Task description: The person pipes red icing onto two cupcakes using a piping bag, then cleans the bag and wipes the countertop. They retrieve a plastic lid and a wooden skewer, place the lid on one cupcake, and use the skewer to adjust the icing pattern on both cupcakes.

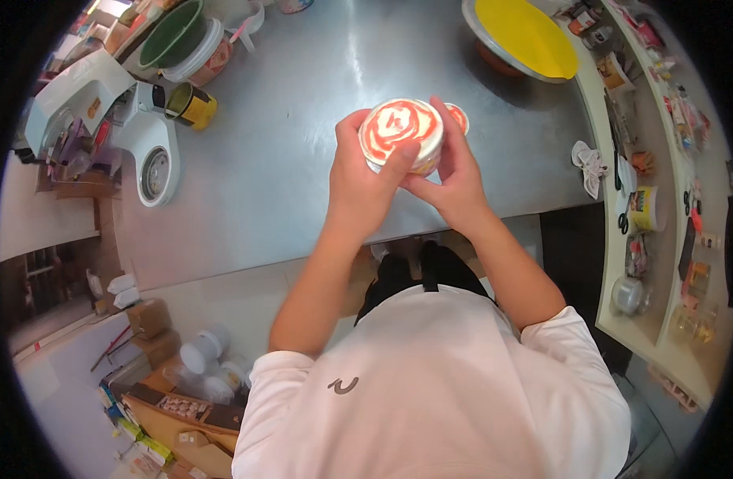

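Note:
Between my two hands is a round dessert tub [401, 129], its white top covered in a red swirl. My left hand [357, 180] is closed around its left side, with the thumb across the near rim. On the other side my right hand [456, 180] grips the tub, fingers along the far right and thumb low at the front. The tub is held over the metal table [262, 176], near the front edge. Just beyond my right fingers, partly hidden by them, sits a smaller-looking round thing with a similar red and white top [459, 118].
A turntable with a yellow disc [526, 38] stands at the far right. On the left are a white appliance with a round metal plate [156, 174], a yellow-and-black cup [192, 107] and a green bowl [173, 36] on a bucket. A crumpled white cloth [590, 169] lies near shelves [614, 275].

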The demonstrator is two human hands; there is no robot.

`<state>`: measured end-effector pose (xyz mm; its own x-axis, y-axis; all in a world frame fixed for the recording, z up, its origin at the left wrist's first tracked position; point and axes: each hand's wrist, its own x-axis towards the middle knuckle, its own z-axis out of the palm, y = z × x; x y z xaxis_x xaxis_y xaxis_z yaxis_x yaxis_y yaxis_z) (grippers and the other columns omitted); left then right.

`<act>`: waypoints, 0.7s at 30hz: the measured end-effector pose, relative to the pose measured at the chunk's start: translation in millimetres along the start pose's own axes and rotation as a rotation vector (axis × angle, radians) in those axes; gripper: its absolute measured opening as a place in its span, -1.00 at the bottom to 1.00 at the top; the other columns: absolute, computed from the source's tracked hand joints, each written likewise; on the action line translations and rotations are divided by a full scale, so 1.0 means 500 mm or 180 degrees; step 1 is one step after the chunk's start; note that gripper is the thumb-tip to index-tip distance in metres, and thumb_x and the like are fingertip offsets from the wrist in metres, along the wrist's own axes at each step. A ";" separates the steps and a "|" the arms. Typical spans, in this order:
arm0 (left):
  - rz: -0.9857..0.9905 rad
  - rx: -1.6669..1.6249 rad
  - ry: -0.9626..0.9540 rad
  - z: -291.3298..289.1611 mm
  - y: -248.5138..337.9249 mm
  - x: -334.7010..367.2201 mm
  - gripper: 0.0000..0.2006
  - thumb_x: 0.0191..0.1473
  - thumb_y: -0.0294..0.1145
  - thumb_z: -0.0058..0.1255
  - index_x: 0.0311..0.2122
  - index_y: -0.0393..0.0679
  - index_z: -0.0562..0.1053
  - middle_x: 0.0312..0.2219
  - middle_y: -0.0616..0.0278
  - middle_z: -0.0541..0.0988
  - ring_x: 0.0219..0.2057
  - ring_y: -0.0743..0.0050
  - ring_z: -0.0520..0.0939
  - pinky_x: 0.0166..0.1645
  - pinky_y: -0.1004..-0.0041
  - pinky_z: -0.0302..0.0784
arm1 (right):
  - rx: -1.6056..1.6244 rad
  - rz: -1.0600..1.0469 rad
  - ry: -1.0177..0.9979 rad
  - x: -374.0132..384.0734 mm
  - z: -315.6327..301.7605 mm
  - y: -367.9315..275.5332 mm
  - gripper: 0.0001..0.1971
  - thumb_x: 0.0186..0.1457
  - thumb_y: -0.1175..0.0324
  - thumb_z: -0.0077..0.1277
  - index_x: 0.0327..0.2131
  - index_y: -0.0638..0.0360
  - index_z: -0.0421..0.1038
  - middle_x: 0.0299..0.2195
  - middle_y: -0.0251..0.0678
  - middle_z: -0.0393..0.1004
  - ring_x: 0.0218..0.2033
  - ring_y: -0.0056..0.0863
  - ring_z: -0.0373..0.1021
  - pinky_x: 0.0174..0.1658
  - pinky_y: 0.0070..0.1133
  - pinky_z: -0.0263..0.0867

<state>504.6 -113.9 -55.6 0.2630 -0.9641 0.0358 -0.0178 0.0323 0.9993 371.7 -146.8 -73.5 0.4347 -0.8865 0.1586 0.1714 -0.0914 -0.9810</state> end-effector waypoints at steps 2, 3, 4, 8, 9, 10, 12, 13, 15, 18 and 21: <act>0.0067 -0.0009 -0.0115 0.012 0.042 -0.004 -0.43 -0.07 -0.06 0.02 -0.11 -0.30 0.15 -0.22 0.07 0.38 -0.20 0.38 0.43 -0.13 0.45 0.37 | 0.0059 -0.0177 -0.0005 -0.005 -0.015 -0.038 -0.08 -0.28 0.54 0.19 0.15 0.16 -0.18 0.02 -0.24 0.11 0.06 -0.43 0.09 0.10 -0.48 0.04; 0.0144 0.0006 -0.0204 0.016 0.052 -0.005 -0.44 -0.07 -0.06 0.02 -0.11 -0.28 0.16 -0.22 0.09 0.38 -0.21 0.39 0.43 -0.13 0.45 0.36 | 0.0097 -0.0275 -0.0009 -0.007 -0.025 -0.055 -0.08 -0.30 0.56 0.19 0.15 0.16 -0.17 0.01 -0.25 0.12 0.05 -0.44 0.09 0.10 -0.48 0.04; 0.0219 0.0024 -0.0291 0.020 0.059 -0.007 -0.45 -0.06 -0.06 0.02 -0.12 -0.27 0.17 -0.23 0.11 0.39 -0.22 0.39 0.43 -0.13 0.45 0.36 | 0.0323 -0.0239 -0.0011 -0.010 -0.037 -0.071 -0.07 -0.33 0.59 0.20 0.14 0.16 -0.15 0.01 -0.27 0.12 0.06 -0.45 0.09 0.10 -0.48 0.05; 0.0514 0.0034 -0.0470 0.037 0.085 -0.009 -0.52 -0.04 -0.06 0.01 -0.14 -0.22 0.23 -0.26 0.20 0.40 -0.26 0.44 0.43 -0.13 0.47 0.34 | 0.0517 -0.0443 -0.0263 -0.012 -0.080 -0.102 -0.08 -0.33 0.59 0.20 0.14 0.15 -0.13 0.01 -0.28 0.12 0.05 -0.46 0.09 0.09 -0.47 0.05; 0.0465 0.0001 -0.0478 0.042 0.091 -0.010 -0.54 -0.03 -0.07 -0.01 -0.15 -0.22 0.24 -0.26 0.21 0.41 -0.26 0.46 0.43 -0.13 0.48 0.33 | 0.0533 -0.0459 -0.0300 -0.012 -0.090 -0.104 -0.08 -0.33 0.59 0.20 0.14 0.15 -0.12 0.00 -0.28 0.12 0.05 -0.46 0.09 0.09 -0.47 0.06; 0.0416 -0.0032 -0.0485 0.047 0.100 -0.011 -0.56 -0.01 -0.09 -0.03 -0.15 -0.23 0.25 -0.27 0.21 0.41 -0.26 0.47 0.43 -0.13 0.48 0.33 | 0.0550 -0.0474 -0.0338 -0.012 -0.098 -0.105 -0.08 -0.33 0.59 0.19 0.14 0.15 -0.12 0.00 -0.28 0.12 0.05 -0.46 0.09 0.09 -0.46 0.06; 0.0333 -0.0192 -0.0463 0.057 0.110 -0.012 -0.60 0.02 -0.12 -0.06 -0.16 -0.24 0.26 -0.27 0.22 0.42 -0.26 0.49 0.43 -0.13 0.49 0.33 | 0.0680 -0.0435 -0.0313 -0.009 -0.111 -0.105 -0.08 -0.35 0.55 0.21 0.13 0.18 -0.10 0.01 -0.28 0.15 0.04 -0.45 0.13 0.08 -0.48 0.08; 0.0300 -0.0320 -0.0435 0.062 0.114 -0.012 -0.62 0.04 -0.15 -0.08 -0.16 -0.24 0.27 -0.27 0.22 0.42 -0.27 0.51 0.43 -0.13 0.49 0.34 | 0.0742 -0.0411 -0.0303 -0.008 -0.116 -0.105 -0.09 -0.36 0.52 0.22 0.13 0.19 -0.09 0.01 -0.28 0.17 0.04 -0.45 0.15 0.08 -0.48 0.09; 0.0241 -0.0387 -0.0290 0.061 0.114 -0.013 -0.64 0.06 -0.19 -0.11 -0.15 -0.25 0.27 -0.25 0.20 0.42 -0.24 0.51 0.43 -0.10 0.49 0.33 | 0.1080 -0.0315 -0.0324 -0.005 -0.125 -0.109 -0.11 -0.34 0.45 0.24 0.11 0.20 -0.06 0.00 -0.29 0.19 0.02 -0.45 0.17 0.07 -0.49 0.11; 0.0383 -0.0364 0.0014 0.059 0.111 -0.014 -0.60 0.06 -0.23 -0.11 -0.07 -0.28 0.24 -0.15 0.11 0.39 -0.14 0.44 0.40 -0.02 0.46 0.28 | 0.1311 -0.0228 -0.0440 -0.006 -0.134 -0.106 -0.16 -0.30 0.50 0.22 0.10 0.22 -0.04 -0.01 -0.28 0.18 0.02 -0.45 0.15 0.07 -0.47 0.10; 0.0888 -0.0530 0.0045 0.099 0.124 -0.017 -0.45 0.01 -0.24 -0.04 0.05 -0.29 0.12 -0.01 0.01 0.27 -0.02 0.34 0.32 0.06 0.40 0.20 | 0.1435 -0.0104 -0.0619 -0.006 -0.139 -0.106 -0.22 -0.27 0.51 0.21 0.07 0.26 0.01 -0.03 -0.28 0.20 0.02 -0.46 0.15 0.06 -0.48 0.11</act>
<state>453.5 -116.8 5.5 0.2836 -0.9083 0.3076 0.0666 0.3386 0.9386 299.8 -170.6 -29.7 0.5724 -0.7813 0.2487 0.5346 0.1257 -0.8357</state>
